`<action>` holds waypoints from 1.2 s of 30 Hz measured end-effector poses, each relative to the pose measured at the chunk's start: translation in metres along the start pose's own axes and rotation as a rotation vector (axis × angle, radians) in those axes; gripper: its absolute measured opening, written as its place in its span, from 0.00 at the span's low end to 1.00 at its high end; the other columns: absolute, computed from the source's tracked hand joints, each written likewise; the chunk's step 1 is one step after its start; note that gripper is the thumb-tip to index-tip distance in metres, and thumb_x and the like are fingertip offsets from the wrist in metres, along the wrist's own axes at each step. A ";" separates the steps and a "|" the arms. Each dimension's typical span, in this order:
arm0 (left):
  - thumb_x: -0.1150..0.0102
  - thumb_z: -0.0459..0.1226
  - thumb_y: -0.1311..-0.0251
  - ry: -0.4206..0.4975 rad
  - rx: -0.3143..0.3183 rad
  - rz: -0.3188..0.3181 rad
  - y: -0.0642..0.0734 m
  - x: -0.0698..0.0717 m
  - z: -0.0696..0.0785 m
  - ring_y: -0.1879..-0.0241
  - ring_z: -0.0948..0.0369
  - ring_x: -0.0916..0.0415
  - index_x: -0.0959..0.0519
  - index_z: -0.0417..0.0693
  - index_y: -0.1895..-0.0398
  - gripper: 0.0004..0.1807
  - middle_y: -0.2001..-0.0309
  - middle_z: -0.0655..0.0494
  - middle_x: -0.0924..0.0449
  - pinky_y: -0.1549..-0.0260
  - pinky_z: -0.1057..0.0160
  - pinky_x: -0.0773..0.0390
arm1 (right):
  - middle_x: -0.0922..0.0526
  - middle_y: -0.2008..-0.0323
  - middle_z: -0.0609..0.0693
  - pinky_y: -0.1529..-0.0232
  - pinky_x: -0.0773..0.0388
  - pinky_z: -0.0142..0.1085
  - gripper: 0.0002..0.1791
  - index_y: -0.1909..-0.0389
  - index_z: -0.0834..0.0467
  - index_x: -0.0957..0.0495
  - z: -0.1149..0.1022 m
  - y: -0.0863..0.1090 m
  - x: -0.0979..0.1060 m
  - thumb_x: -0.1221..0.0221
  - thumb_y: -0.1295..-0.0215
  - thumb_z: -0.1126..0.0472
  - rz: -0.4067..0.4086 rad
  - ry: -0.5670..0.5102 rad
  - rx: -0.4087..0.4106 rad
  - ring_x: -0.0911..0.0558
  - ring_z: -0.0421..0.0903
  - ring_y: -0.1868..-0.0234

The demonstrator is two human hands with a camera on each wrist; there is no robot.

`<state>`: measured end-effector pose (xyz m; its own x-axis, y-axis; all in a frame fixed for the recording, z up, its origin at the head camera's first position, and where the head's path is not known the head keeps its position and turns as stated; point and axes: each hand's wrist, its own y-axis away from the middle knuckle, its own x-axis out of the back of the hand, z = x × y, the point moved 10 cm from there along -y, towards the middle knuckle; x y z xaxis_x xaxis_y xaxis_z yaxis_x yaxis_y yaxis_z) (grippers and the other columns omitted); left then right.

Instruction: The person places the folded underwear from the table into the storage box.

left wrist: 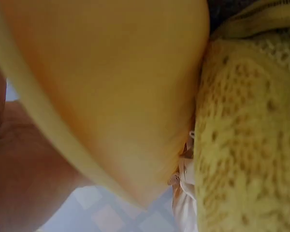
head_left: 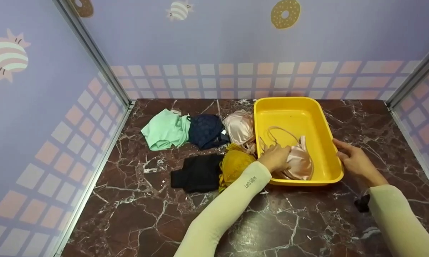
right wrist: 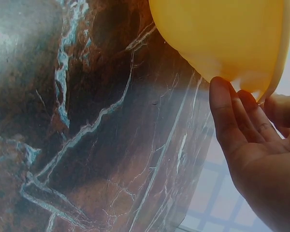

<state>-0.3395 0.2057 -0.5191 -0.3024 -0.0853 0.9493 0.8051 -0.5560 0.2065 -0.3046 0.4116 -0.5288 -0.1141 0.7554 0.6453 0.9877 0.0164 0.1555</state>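
A yellow plastic tub [head_left: 289,105] stands on the marble-patterned surface. Inside it, near its front left corner, lies a pink satin bra [head_left: 300,164] with a thin strap looped behind it. My left hand [head_left: 276,157] reaches over the tub's left wall and grips this bra; some fingertips are hidden. My right hand [head_left: 357,162] holds the tub's right rim. In the right wrist view its fingers [right wrist: 222,104] press the outer wall while the thumb is at the rim. The left wrist view shows mostly the tub wall [left wrist: 111,87] and mustard lace [left wrist: 246,135].
Left of the tub lie a mint-green garment [head_left: 166,130], a navy bra [head_left: 205,130] and another pink satin bra [head_left: 239,126] in a row. In front of them are a black garment [head_left: 200,173] and a mustard lace bra [head_left: 235,164]. Patterned walls [head_left: 214,43] enclose the surface.
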 end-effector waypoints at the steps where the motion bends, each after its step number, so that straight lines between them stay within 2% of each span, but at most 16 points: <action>1: 0.35 0.52 0.46 -0.017 -0.001 0.001 0.001 0.000 0.000 0.42 0.55 0.36 0.31 0.60 0.36 0.32 0.41 0.54 0.30 0.42 0.50 0.41 | 0.43 0.33 0.68 0.45 0.33 0.51 0.29 0.27 0.59 0.50 -0.002 0.000 0.000 0.57 0.26 0.61 0.004 0.008 0.008 0.35 0.63 0.38; 4: 0.34 0.51 0.47 -0.040 -0.007 0.034 0.004 0.002 0.002 0.42 0.55 0.40 0.31 0.64 0.37 0.32 0.40 0.53 0.35 0.46 0.54 0.40 | 0.41 0.34 0.68 0.51 0.27 0.37 0.28 0.27 0.59 0.49 -0.005 -0.002 -0.002 0.57 0.26 0.61 0.008 0.008 0.020 0.32 0.62 0.40; 6: 0.34 0.49 0.46 -0.032 -0.023 0.051 0.006 0.004 0.003 0.43 0.57 0.40 0.30 0.65 0.39 0.30 0.42 0.55 0.35 0.47 0.56 0.40 | 0.41 0.33 0.68 0.54 0.28 0.31 0.28 0.27 0.58 0.49 -0.006 -0.002 -0.003 0.57 0.25 0.60 0.005 0.005 0.017 0.32 0.61 0.40; 8: 0.35 0.47 0.45 -0.001 -0.044 0.045 0.006 0.004 0.005 0.44 0.58 0.38 0.30 0.65 0.40 0.28 0.44 0.57 0.34 0.45 0.55 0.40 | 0.42 0.33 0.67 0.52 0.28 0.33 0.29 0.27 0.57 0.50 -0.006 -0.003 -0.005 0.57 0.25 0.60 -0.002 -0.011 0.008 0.33 0.61 0.39; 11: 0.38 0.46 0.42 0.033 -0.080 0.000 0.008 0.001 0.006 0.43 0.60 0.36 0.30 0.64 0.39 0.25 0.45 0.60 0.32 0.40 0.51 0.43 | 0.44 0.32 0.66 0.46 0.31 0.44 0.29 0.27 0.56 0.50 -0.007 -0.004 -0.006 0.57 0.25 0.60 -0.005 -0.014 -0.001 0.35 0.61 0.38; 12: 0.40 0.47 0.41 0.039 -0.093 -0.010 0.009 0.001 0.007 0.43 0.61 0.35 0.30 0.64 0.39 0.25 0.45 0.61 0.31 0.40 0.50 0.44 | 0.44 0.32 0.67 0.47 0.30 0.44 0.29 0.27 0.56 0.50 -0.007 -0.004 -0.007 0.57 0.25 0.61 -0.006 -0.018 -0.002 0.35 0.61 0.38; 15: 0.44 0.47 0.37 0.048 -0.123 0.001 0.012 0.005 0.006 0.45 0.62 0.34 0.31 0.64 0.37 0.24 0.44 0.62 0.30 0.41 0.51 0.44 | 0.43 0.33 0.67 0.52 0.28 0.33 0.28 0.27 0.57 0.50 -0.008 -0.004 -0.006 0.58 0.25 0.62 -0.004 -0.020 0.004 0.34 0.61 0.39; 19: 0.46 0.47 0.36 0.045 -0.146 0.102 0.018 0.022 0.002 0.48 0.61 0.34 0.30 0.63 0.38 0.22 0.46 0.61 0.29 0.47 0.57 0.40 | 0.44 0.32 0.67 0.61 0.31 0.20 0.29 0.27 0.57 0.51 -0.007 -0.005 -0.004 0.58 0.25 0.62 -0.018 -0.035 -0.005 0.34 0.60 0.40; 23: 0.47 0.46 0.36 0.049 -0.170 0.208 0.029 0.038 -0.006 0.49 0.61 0.34 0.28 0.60 0.39 0.21 0.47 0.60 0.28 0.52 0.62 0.38 | 0.44 0.32 0.67 0.62 0.31 0.20 0.29 0.27 0.57 0.52 -0.003 -0.007 -0.004 0.58 0.25 0.62 -0.025 -0.043 -0.022 0.34 0.61 0.40; 27: 0.47 0.44 0.36 0.143 -0.207 0.316 0.048 0.050 -0.019 0.49 0.62 0.34 0.27 0.57 0.41 0.20 0.47 0.61 0.28 0.50 0.65 0.37 | 0.43 0.33 0.68 0.60 0.29 0.23 0.28 0.27 0.58 0.51 -0.001 -0.005 -0.008 0.59 0.26 0.63 -0.011 -0.042 -0.025 0.33 0.61 0.41; 30: 0.45 0.42 0.37 0.239 -0.241 0.403 0.067 0.054 -0.035 0.48 0.63 0.35 0.26 0.54 0.43 0.19 0.47 0.60 0.27 0.45 0.63 0.38 | 0.43 0.33 0.67 0.59 0.29 0.23 0.29 0.27 0.58 0.52 0.001 -0.003 -0.009 0.59 0.25 0.63 -0.012 -0.058 -0.042 0.34 0.61 0.40; 33: 0.43 0.40 0.38 0.279 -0.250 0.465 0.086 0.056 -0.058 0.47 0.62 0.35 0.25 0.52 0.44 0.19 0.48 0.58 0.27 0.43 0.61 0.38 | 0.45 0.32 0.67 0.61 0.29 0.22 0.29 0.26 0.55 0.54 0.002 -0.001 -0.009 0.59 0.25 0.61 -0.017 -0.063 -0.061 0.34 0.61 0.40; 36: 0.42 0.39 0.40 0.286 -0.232 0.499 0.100 0.056 -0.083 0.46 0.60 0.35 0.25 0.51 0.44 0.19 0.48 0.57 0.27 0.43 0.59 0.38 | 0.45 0.32 0.67 0.53 0.26 0.33 0.30 0.26 0.54 0.55 0.005 0.002 -0.007 0.59 0.25 0.59 -0.019 -0.035 -0.070 0.35 0.61 0.39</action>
<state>-0.3183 0.0770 -0.4650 -0.0685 -0.5821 0.8102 0.7626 -0.5542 -0.3337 -0.3016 0.4096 -0.5364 -0.1282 0.7780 0.6151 0.9753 -0.0135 0.2204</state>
